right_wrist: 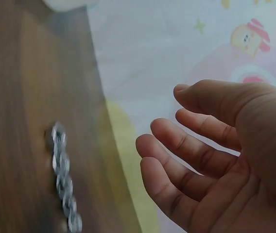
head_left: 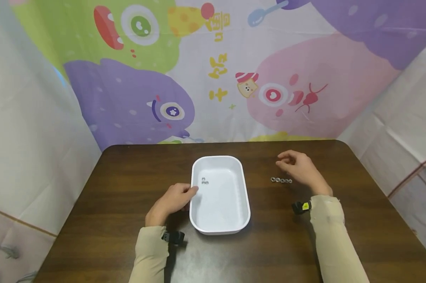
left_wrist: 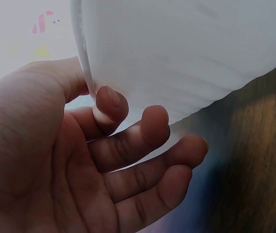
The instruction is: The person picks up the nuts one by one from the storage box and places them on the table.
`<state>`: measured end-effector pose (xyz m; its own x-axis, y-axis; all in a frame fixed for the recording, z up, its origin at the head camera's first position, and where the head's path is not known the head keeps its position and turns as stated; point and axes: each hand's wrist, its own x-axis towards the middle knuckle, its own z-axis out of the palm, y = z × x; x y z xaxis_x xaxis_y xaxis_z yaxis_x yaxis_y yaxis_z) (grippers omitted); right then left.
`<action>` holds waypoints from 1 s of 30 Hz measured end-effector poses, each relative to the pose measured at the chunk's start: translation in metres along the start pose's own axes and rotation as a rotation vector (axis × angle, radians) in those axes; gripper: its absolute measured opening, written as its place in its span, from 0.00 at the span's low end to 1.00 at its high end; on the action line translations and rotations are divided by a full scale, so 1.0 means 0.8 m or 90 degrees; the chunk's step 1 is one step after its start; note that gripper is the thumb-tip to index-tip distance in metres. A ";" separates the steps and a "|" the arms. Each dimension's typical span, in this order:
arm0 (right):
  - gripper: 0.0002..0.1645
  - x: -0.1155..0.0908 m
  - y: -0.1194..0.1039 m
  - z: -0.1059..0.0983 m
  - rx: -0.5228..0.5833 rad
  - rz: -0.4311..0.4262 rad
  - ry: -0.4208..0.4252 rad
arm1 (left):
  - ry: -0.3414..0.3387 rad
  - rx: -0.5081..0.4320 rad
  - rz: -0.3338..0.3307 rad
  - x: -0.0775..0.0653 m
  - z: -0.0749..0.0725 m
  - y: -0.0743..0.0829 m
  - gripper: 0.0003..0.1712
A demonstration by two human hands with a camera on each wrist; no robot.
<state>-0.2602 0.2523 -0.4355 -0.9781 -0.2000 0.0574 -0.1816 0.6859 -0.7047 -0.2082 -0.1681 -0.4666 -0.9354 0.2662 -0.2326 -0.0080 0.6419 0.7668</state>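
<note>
A white rectangular tray (head_left: 220, 232) lies lengthwise on the dark wooden table. My left hand (head_left: 174, 199) grips its left rim, thumb over the edge and index finger (left_wrist: 112, 104) against the outer wall; the other fingers curl loosely beside it. Inside the tray, near its upper left, a few small metal nuts (head_left: 205, 181) sit in a tight cluster. On the table to the right, several metal nuts (head_left: 281, 180) form a row, also seen as blurred nuts (right_wrist: 64, 182) in the right wrist view. My right hand (head_left: 300, 167) hovers just beyond that row, fingers loosely bent, holding nothing.
Behind the far edge of the table (head_left: 145, 165) hangs a cloth (head_left: 213, 118) printed with cartoon monsters. Pale fabric covers both sides. Each wrist wears a black strap-on camera, one being the left wrist camera (head_left: 174, 237).
</note>
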 end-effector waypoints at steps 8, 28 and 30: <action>0.22 0.021 -0.037 0.020 0.019 -0.004 -0.006 | -0.006 0.002 0.000 0.003 0.001 -0.001 0.22; 0.29 0.065 -0.119 0.057 0.079 -0.066 -0.069 | -0.004 0.007 -0.003 0.003 0.000 -0.004 0.22; 0.32 0.069 -0.125 0.064 0.088 -0.077 -0.087 | -0.004 0.009 -0.005 0.004 0.000 -0.004 0.22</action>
<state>-0.2908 0.1369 -0.3981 -0.9255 -0.3742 0.0586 -0.2725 0.5502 -0.7894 -0.2110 -0.1691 -0.4697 -0.9332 0.2650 -0.2425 -0.0105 0.6546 0.7559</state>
